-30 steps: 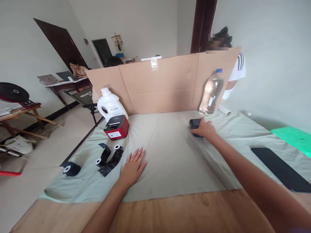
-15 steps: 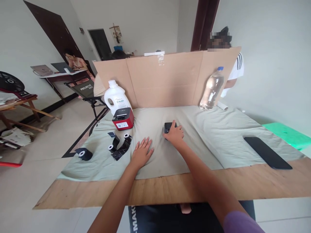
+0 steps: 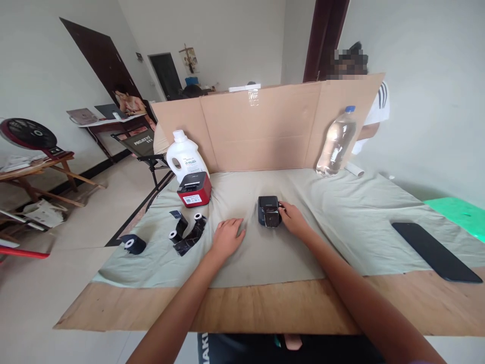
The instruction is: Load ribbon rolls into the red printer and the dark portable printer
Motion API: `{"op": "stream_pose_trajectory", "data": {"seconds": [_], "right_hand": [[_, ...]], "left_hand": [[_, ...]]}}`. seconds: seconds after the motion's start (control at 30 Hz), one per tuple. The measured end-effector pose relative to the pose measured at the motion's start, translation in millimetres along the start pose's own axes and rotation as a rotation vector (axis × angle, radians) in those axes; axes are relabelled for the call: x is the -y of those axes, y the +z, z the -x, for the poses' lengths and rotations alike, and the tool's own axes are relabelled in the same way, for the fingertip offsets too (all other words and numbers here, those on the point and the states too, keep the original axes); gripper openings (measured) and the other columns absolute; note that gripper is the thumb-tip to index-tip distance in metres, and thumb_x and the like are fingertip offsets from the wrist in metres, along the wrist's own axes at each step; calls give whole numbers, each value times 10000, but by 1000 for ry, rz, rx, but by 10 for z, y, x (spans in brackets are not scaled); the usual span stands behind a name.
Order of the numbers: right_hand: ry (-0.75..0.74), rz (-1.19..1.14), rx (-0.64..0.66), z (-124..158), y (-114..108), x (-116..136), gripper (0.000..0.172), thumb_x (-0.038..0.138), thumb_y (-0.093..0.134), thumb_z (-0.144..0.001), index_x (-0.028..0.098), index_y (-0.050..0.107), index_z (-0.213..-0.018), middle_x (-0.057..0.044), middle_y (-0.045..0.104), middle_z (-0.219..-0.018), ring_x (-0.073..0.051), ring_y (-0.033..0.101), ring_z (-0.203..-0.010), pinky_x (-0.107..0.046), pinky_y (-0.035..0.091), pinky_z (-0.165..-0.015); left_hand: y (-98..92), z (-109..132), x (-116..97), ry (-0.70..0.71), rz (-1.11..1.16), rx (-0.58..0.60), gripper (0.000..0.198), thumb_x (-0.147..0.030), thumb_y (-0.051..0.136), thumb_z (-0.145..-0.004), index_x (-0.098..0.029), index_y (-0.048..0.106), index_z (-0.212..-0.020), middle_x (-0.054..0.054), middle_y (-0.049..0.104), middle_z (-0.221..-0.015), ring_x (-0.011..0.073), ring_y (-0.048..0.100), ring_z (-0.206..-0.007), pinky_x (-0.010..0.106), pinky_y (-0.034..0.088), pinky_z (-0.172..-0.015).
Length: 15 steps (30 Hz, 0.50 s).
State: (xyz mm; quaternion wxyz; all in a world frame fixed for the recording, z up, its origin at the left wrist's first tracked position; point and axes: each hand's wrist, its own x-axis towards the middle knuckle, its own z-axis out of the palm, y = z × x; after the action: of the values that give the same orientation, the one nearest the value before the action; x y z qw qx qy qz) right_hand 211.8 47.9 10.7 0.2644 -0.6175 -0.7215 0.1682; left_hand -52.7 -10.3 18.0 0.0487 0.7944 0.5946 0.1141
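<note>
A small black box-shaped device (image 3: 270, 212), like a mini printer, sits on the cloth in front of me. A dark glossy flap or strip shows on its near side. My right hand (image 3: 293, 218) is at its right side, fingers together and pressed against the edge; the thumb is hard to make out. To the left of the device, apart from it, my left hand (image 3: 228, 237) rests on the cloth with fingers loosely bent and thumb apart, holding nothing. Black paper rolls (image 3: 185, 235) with unwound strip lie farther left, and another black roll (image 3: 134, 245) beyond them.
A red and black printer (image 3: 195, 189) stands before a white jug (image 3: 187, 156). Cardboard (image 3: 265, 131) walls off the back, with a clear bottle (image 3: 336, 144) at its right. A black phone-like slab (image 3: 435, 253) lies at right. Other people are behind.
My right hand has slid from the top of the black device to its right side, uncovering it. My left hand's spread fingers have drawn in slightly. The view has shifted a little.
</note>
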Motion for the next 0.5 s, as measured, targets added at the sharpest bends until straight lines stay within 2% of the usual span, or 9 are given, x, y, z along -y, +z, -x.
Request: {"op": "stream_pose_trajectory", "data": {"seconds": [0.07,0.17,0.27,0.37,0.5], "right_hand": [[-65,45,-38,12,101,-82,483,299,302,-1030,119,509,-1428,-157,643,-1339,-295,553,-1239,-432,401,-1053],[-98,68,-61,59,192,-121,522,311,268,-1034,99,462,-1470,-188,635,-1341,-322,527,-1272,-491,380,-1067],[-150,46,-62,102,207,-132,544,261,315,-993,70,430,-1489,-205,666,-1267,-308,589,-1146,-446,438,-1002],[-178,-4,-67,116,196,-142,574,220,360,-947,59,417,-1496,-195,695,-1182,-287,618,-1016,-394,490,-915],[-135,-56,-81,118,209,-137,563,275,347,-978,54,436,-1488,-207,694,-1187,-293,640,-1036,-402,503,-914]], "left_hand": [[2,-225,-175,12,15,20,574,-379,509,-957,-150,451,-1480,155,644,-1340,316,569,-1271,473,409,-1057],[105,-490,-422,39,58,72,765,-449,576,-925,-95,310,-1549,198,633,-1337,360,561,-1269,490,407,-1027],[253,-567,-576,36,129,62,786,-459,577,-935,-60,285,-1546,225,622,-1339,366,579,-1244,477,410,-1016],[367,-531,-612,18,175,22,804,-471,598,-929,-50,284,-1538,237,633,-1304,372,581,-1236,474,415,-1014],[441,-514,-528,39,229,-6,783,-444,603,-931,-109,264,-1553,221,609,-1347,362,568,-1251,484,416,-1024]]}}
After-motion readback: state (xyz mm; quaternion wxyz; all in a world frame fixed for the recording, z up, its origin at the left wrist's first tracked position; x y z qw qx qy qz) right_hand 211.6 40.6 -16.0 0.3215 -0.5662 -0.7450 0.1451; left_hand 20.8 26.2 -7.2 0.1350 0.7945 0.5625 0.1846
